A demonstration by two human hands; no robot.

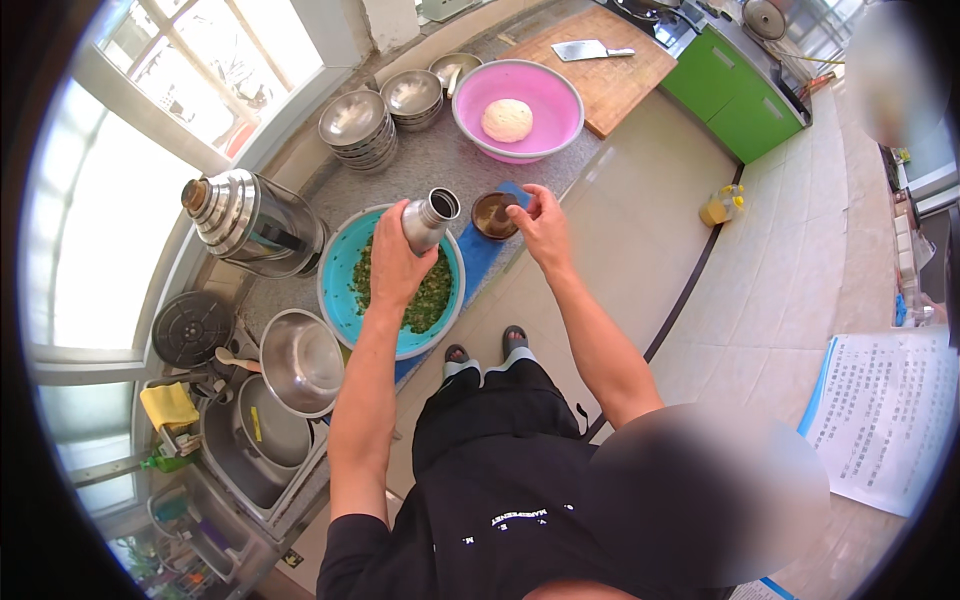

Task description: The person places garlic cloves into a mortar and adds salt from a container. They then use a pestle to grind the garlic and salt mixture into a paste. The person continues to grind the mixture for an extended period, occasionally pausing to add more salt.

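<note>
My left hand is wrapped round a silver metal bottle, which leans over the far rim of a teal basin. Its round mouth is uncovered. Chopped greens lie inside the basin, partly covered from sight by my hand and forearm. To the right, the thumb and fingers of my right hand pinch together at the edge of a small brown bowl. Something dark shows at those fingertips, but I cannot make out what it is. The bowl stands on a blue strip along the counter edge.
Beyond is a pink basin holding a dough ball. A cleaver lies on a wooden board. Stacked metal bowls, a large thermos, a steel bowl and a sink line the left.
</note>
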